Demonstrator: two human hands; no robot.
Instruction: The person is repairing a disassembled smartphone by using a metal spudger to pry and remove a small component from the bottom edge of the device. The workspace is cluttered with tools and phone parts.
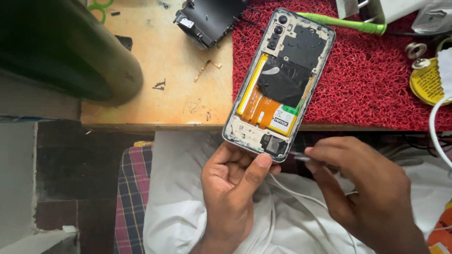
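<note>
A: Head view, starting at the left: a dark rounded object (70,51) sits on the wooden bench (160,70), with green scissor handles (100,6) at the top edge and a black plastic part (209,19) further along. What comes next?

B: The left hand (230,188) is closed around the bottom end of an opened phone (278,80), thumb pressed on the lower edge, fingers under it. The phone has no back cover, so the battery, an orange flex cable and black shielding tape are all exposed.

A: How would it handle?

B: Light and stiff, I'd judge, but fragile; the bare flex and small board parts look easy to tear. The metal frame edges look like the safe place to grip, as the left hand does.

A: Which way does it lie?

B: Its long axis runs from the hand up and slightly right, camera end pointing away from the person, over the red mat (376,84).

A: And on the right?

B: The right hand (367,188) pinches a thin metal tool (301,157), its tip just beside the phone's bottom corner. A green-handled tool (343,22), a yellow tin lid (426,84) and a white cable (435,127) lie beyond.
</note>
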